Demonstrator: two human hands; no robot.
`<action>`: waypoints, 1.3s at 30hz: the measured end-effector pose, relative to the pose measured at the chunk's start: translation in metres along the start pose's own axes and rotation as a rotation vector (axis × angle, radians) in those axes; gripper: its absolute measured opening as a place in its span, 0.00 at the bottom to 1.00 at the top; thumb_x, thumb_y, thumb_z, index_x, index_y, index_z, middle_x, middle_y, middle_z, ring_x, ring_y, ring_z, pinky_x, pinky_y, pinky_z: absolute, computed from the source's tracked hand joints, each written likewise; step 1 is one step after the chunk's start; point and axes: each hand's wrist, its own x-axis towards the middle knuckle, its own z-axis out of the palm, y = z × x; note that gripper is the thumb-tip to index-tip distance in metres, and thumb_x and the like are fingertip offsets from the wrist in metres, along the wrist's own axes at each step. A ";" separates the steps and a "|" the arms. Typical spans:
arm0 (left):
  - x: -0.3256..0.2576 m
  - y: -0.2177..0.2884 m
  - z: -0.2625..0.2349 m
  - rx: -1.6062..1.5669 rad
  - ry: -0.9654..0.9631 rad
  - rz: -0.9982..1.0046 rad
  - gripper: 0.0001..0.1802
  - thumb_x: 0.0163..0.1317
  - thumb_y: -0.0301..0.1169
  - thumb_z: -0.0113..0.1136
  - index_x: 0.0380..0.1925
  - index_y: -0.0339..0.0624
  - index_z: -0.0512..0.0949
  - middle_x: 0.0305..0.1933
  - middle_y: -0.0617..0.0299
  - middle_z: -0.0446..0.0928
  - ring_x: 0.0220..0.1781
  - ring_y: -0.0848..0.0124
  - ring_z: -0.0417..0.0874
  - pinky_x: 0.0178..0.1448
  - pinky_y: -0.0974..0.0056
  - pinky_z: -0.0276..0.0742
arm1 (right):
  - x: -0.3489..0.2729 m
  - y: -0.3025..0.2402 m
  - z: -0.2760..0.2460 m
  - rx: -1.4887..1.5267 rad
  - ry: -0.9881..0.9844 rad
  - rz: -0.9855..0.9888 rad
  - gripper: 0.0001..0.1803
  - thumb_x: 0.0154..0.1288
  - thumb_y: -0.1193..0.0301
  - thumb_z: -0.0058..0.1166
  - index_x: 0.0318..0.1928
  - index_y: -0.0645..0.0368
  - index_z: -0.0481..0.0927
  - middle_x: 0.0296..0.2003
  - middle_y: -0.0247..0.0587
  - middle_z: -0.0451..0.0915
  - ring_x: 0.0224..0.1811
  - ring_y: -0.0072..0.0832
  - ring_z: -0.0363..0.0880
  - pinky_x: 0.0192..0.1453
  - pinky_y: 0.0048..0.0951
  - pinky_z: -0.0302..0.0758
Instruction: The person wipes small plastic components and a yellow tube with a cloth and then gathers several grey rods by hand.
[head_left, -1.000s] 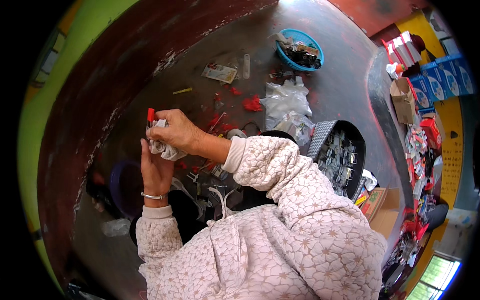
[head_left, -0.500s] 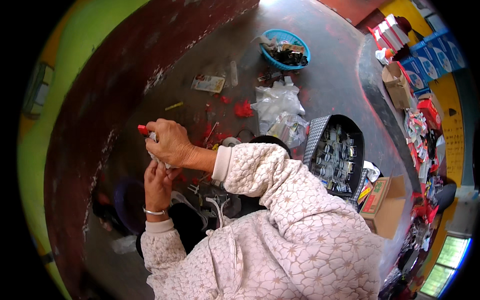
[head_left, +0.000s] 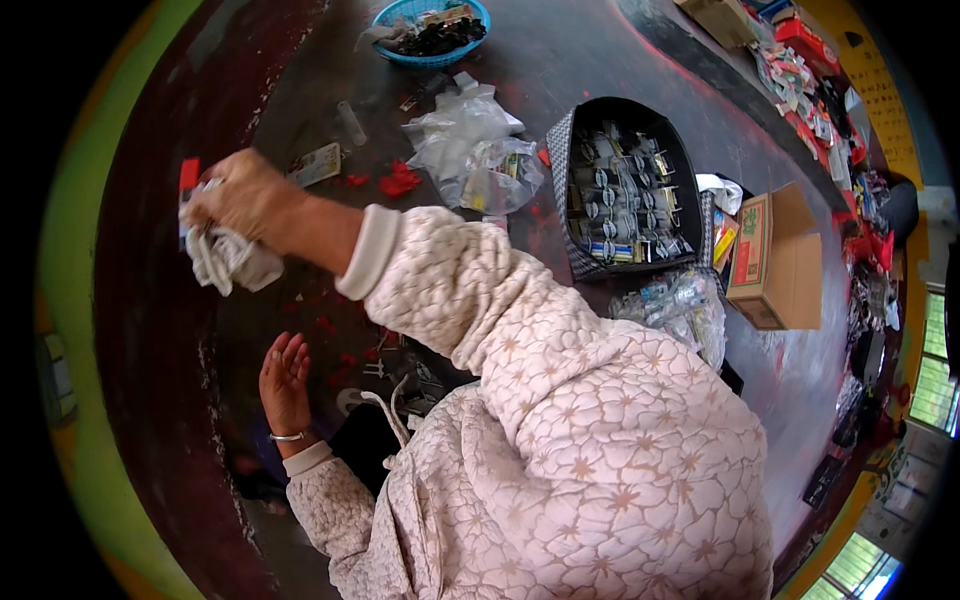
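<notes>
While rt hand (head_left: 240,200) fingers clamp crumpled grey-white rag (head_left: 225,262) + red piece (head_left: 188,174) | lt hand (head_left: 285,375) fingers apart

**Right hand raised with cloth, left hand open below**

Your right hand (head_left: 240,195) is lifted to the upper left, closed around a crumpled grey-white cloth (head_left: 225,262) that hangs below your knuckles, with a small red piece (head_left: 188,174) showing just above your fingers. Your left hand (head_left: 285,380) sits well below it, palm open, fingers spread, holding nothing, a thin bracelet (head_left: 287,436) at the wrist. Just right of your raised hand lie red scraps (head_left: 398,182) and crumpled clear plastic bags (head_left: 470,145). Farther right stands a black bin (head_left: 625,195) of small packaged parts, then a cardboard box (head_left: 775,260). Above the bags sits 1 blue basket (head_left: 430,25).
</notes>
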 end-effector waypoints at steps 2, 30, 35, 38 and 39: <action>0.003 -0.007 -0.006 0.014 0.020 -0.026 0.21 0.62 0.35 0.48 0.51 0.34 0.65 0.48 0.53 0.73 0.47 0.68 0.75 0.51 0.68 0.71 | -0.025 -0.034 -0.031 -0.193 0.048 -0.030 0.11 0.50 0.70 0.56 0.29 0.67 0.76 0.23 0.40 0.77 0.24 0.21 0.75 0.28 0.23 0.72; 0.009 -0.111 0.018 0.173 -0.103 -0.318 0.08 0.58 0.24 0.49 0.38 0.35 0.70 0.31 0.57 0.74 0.32 0.67 0.76 0.36 0.66 0.76 | -0.256 -0.013 -0.320 0.064 0.855 0.278 0.05 0.49 0.74 0.55 0.24 0.63 0.76 0.22 0.40 0.76 0.21 0.28 0.75 0.24 0.30 0.71; -0.011 -0.101 0.054 0.303 -0.075 -0.260 0.12 0.57 0.28 0.50 0.40 0.34 0.69 0.30 0.56 0.74 0.31 0.67 0.77 0.35 0.66 0.76 | -0.299 -0.029 -0.333 0.075 0.894 0.129 0.04 0.48 0.75 0.55 0.24 0.64 0.77 0.21 0.40 0.76 0.22 0.28 0.76 0.24 0.29 0.72; -0.005 -0.110 0.041 0.387 -0.129 -0.286 0.14 0.56 0.30 0.50 0.41 0.33 0.68 0.30 0.55 0.74 0.31 0.67 0.77 0.36 0.66 0.76 | -0.331 -0.046 -0.358 0.060 0.848 0.011 0.04 0.46 0.76 0.57 0.24 0.64 0.77 0.21 0.40 0.77 0.21 0.27 0.75 0.23 0.28 0.72; -0.008 -0.112 0.036 0.446 -0.169 -0.266 0.14 0.56 0.29 0.50 0.41 0.32 0.68 0.30 0.55 0.75 0.31 0.66 0.78 0.36 0.66 0.77 | -0.343 -0.052 -0.366 0.045 0.875 -0.020 0.04 0.46 0.75 0.57 0.23 0.63 0.77 0.21 0.39 0.76 0.20 0.27 0.75 0.23 0.28 0.72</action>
